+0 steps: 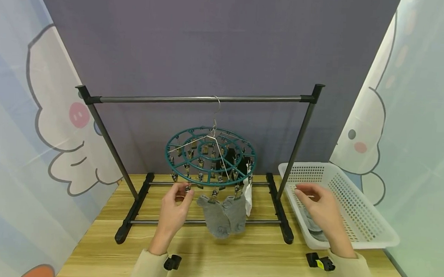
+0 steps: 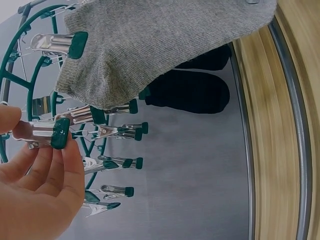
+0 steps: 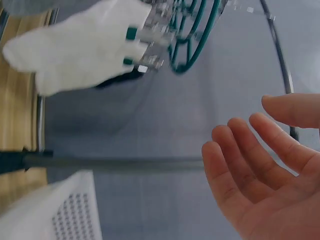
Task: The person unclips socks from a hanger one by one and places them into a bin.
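Note:
My left hand is at the front left of a round green clip hanger. In the left wrist view its thumb and fingers pinch a metal clip with green tips. Just right of it, a pair of grey socks hangs from the hanger's front clips. A white sock hangs on the right side, and black socks hang farther back. My right hand is in the air over the basket's left side, fingers loosely bent, holding nothing.
A dark metal rack carries the hanger by its hook and stands on a wooden table. To the right, a white plastic basket has grey fabric inside. A grey curtain hangs behind, with cartoon-printed curtains at both sides.

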{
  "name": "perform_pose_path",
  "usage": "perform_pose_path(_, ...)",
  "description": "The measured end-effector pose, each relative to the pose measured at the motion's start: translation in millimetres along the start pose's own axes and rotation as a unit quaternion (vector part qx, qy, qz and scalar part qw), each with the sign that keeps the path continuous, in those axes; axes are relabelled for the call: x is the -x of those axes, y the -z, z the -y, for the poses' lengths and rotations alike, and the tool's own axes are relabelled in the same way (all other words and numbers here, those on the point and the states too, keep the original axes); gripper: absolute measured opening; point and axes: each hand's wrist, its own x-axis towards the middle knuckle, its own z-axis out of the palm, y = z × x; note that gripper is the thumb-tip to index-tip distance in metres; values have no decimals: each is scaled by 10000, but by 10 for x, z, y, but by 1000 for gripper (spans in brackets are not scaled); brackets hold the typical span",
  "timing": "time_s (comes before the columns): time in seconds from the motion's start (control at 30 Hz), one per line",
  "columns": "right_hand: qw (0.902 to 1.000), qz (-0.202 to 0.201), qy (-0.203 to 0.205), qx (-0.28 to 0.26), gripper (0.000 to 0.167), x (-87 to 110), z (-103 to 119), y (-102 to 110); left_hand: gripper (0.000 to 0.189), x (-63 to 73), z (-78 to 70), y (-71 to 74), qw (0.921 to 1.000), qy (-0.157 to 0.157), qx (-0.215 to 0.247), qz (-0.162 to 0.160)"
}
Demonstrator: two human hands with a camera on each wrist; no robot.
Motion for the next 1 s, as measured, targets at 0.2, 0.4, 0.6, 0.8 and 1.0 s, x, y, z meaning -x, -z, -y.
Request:
perform_pose_path(0.2,9989,219,278,-307,25,-4,204,-149,24,-9,3,-4,10000,-9,17,13)
perform_pose_path(0.4,9928,536,613,-876,20,-43,274,-414,25,-5,0,8,10000,-42,9,29)
perform_pose_path(0.6,9820,826,815,-1493,18,-29,318,-643,22,-3,-14,-18,9999,-141,30,-8)
perform_pose_path(0.8,9744,932,972,-1803,19,-7,340,-857,21,-5,-41,-49,9999,-140,75,34)
perform_pose_path(1.0,9680,1154,1049,-1965,19,10,351,-1051,21,-5,-41,-40,9999,-90,63,55)
